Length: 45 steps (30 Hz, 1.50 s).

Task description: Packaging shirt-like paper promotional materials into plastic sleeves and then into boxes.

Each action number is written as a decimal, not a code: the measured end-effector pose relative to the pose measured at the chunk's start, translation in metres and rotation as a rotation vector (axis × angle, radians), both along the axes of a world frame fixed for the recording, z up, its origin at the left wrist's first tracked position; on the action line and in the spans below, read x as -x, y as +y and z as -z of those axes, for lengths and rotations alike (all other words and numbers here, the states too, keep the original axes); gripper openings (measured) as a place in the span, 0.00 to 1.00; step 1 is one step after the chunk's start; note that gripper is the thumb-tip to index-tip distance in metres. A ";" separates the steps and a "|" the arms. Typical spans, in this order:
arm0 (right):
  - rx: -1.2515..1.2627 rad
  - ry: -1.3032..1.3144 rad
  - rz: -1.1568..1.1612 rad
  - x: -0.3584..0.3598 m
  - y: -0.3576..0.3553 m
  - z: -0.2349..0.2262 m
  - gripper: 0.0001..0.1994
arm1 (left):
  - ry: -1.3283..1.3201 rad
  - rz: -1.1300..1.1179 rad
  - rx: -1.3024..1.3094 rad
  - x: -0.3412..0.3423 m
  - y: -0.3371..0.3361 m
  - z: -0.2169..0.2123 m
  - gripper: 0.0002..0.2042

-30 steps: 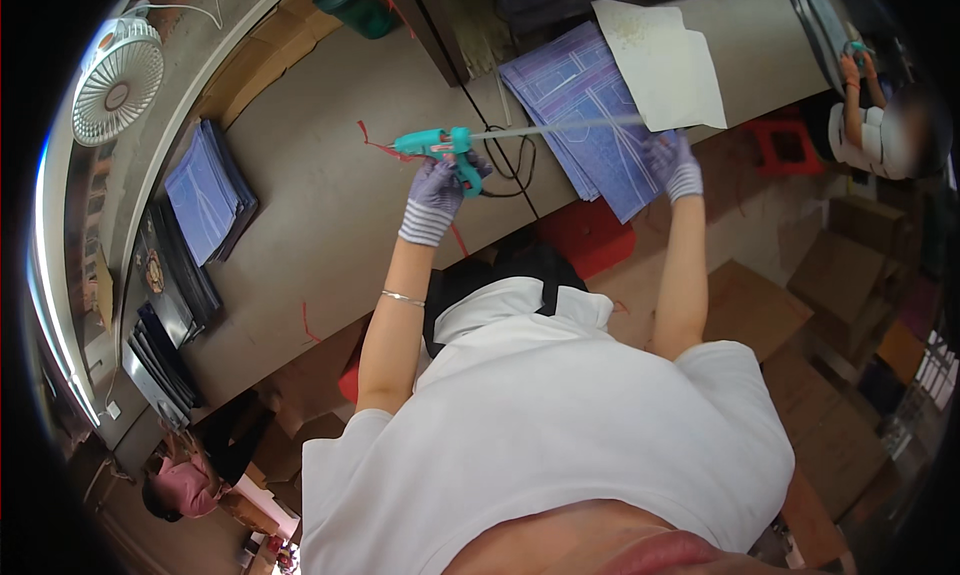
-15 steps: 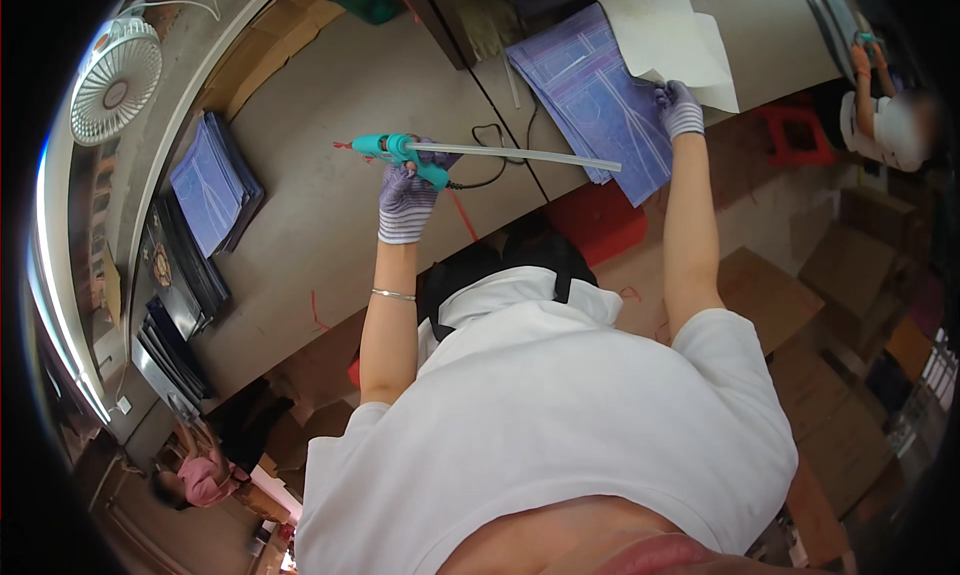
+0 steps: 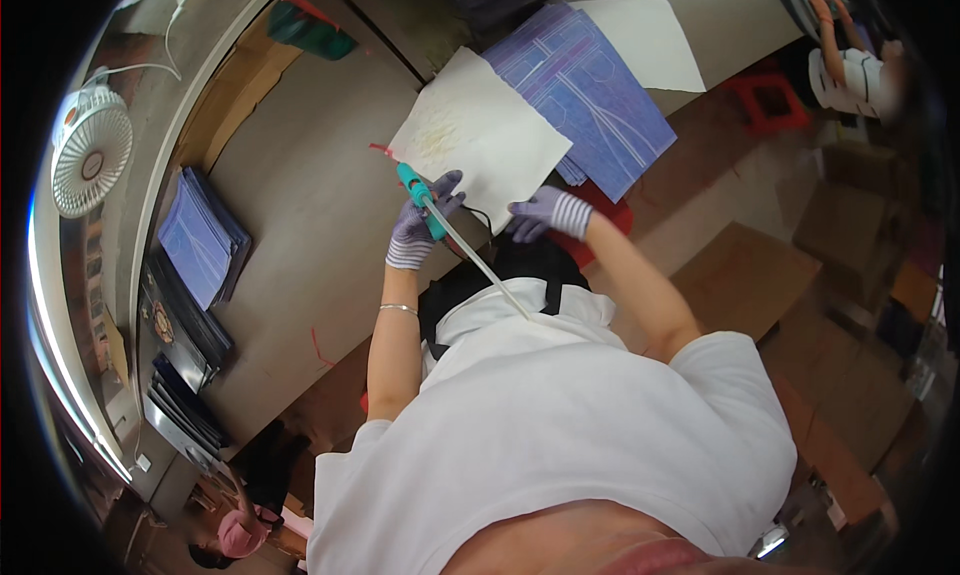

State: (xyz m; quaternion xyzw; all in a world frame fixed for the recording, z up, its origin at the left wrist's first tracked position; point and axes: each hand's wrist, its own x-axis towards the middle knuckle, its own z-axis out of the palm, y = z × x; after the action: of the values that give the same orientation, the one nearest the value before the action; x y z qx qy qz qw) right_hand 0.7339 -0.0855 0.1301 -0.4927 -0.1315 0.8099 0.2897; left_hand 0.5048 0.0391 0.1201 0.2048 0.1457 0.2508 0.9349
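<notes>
My left hand (image 3: 410,233), in a grey-purple glove with a striped cuff, is closed round a teal hot glue gun (image 3: 411,182). A long translucent glue stick (image 3: 480,262) runs from the gun's back end down toward my white shirt. My right hand (image 3: 545,213), gloved alike, has its fingers apart beside the lower right edge of a white sheet (image 3: 510,135). Dried yellowish glue streaks mark that sheet's left part. It lies partly over a stack of blue printed sheets (image 3: 610,95). Another white sheet (image 3: 650,45) lies at the far side of that stack.
On the table (image 3: 310,175) at left stand a smaller blue stack (image 3: 205,240) and dark panels (image 3: 175,310). A white fan (image 3: 92,153) is at far left. Cardboard boxes (image 3: 745,275) and a red stool (image 3: 770,103) are at right. Two other people work at the edges.
My right hand has brought a white sheet leftward from the blue stack and let go of it. In my left hand the glue gun has turned, its stick now pointing toward me.
</notes>
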 end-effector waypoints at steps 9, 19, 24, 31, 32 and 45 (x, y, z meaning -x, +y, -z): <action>-0.122 -1.546 -0.079 -0.256 0.037 0.003 0.34 | 0.103 0.049 0.160 -0.002 0.010 0.021 0.30; -0.112 -0.843 -0.090 -0.226 0.050 0.023 0.30 | 0.140 -0.004 0.229 -0.002 0.007 0.025 0.25; -0.254 -0.774 0.191 -0.232 0.015 -0.022 0.20 | 0.150 -0.021 0.188 -0.001 0.005 0.022 0.27; -0.228 -1.006 0.007 -0.424 -0.011 -0.059 0.20 | 0.154 -0.058 0.182 0.002 0.001 0.028 0.29; -0.158 -0.985 0.044 -0.446 -0.002 -0.051 0.21 | 0.193 -0.051 0.173 0.003 0.001 0.026 0.28; -0.141 -2.255 -0.167 -0.327 0.092 0.005 0.35 | 0.175 -0.084 0.114 0.009 -0.002 0.036 0.30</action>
State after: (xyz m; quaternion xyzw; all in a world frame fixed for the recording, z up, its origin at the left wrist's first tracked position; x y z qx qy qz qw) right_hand 1.0612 0.0066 0.1254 -0.9139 -0.3955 -0.0887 -0.0221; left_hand 0.4954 0.0376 0.0843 0.1662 0.2491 0.2622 0.9174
